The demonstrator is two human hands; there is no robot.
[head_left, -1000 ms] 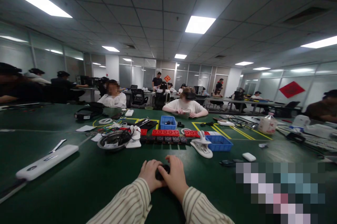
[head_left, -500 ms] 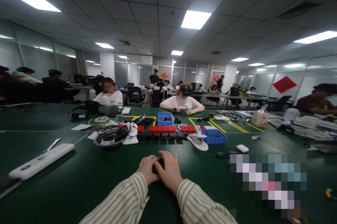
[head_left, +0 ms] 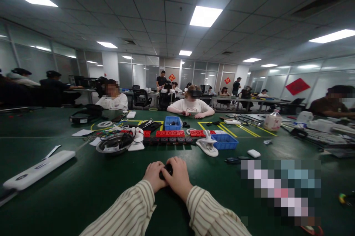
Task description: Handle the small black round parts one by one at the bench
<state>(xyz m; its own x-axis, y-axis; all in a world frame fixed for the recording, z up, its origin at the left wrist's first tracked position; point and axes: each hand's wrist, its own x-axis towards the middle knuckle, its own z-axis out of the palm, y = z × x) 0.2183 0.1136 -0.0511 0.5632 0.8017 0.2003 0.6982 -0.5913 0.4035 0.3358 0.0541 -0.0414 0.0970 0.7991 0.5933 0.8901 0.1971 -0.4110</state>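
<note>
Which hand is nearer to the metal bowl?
Left. Both hands grip a black object; the left hand is right of the metal bowl, the right hand farther right.

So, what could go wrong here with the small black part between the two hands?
1. The left hand and right hand cover most of the black part, so the grip is hard to judge; it might slip onto the table.
2. The part is dark and the table is dark green; if dropped, it may be hard to find.
</note>
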